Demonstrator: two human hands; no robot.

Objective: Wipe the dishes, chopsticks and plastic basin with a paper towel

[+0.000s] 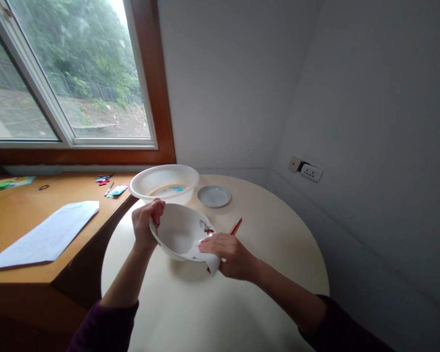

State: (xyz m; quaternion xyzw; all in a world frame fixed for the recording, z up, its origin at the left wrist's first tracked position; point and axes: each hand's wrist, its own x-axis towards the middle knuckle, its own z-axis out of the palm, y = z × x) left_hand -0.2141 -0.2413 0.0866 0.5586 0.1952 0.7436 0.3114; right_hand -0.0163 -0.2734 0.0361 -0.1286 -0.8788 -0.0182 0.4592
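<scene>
A white bowl (178, 226) with a dark and red printed motif inside is tilted above the round table. At its left rim my left hand (148, 222) is closed, thumb and fingers gripping the edge. My right hand (232, 253) presses a thin white wipe (213, 264) against the bowl's right inner side. One corner of the wipe hangs over the rim; whether it is paper or cloth I cannot tell. Partly hidden behind the bowl and right hand lie slim red and tan sticks (236, 226).
Behind the bowl stands a translucent white basin (139, 185) with something blue inside. A grey plate (214, 196) lies beside it on the round cream table (278, 264). The wooden desk (47, 190) at left bears a folded white sheet (55, 234), scissors and small packets.
</scene>
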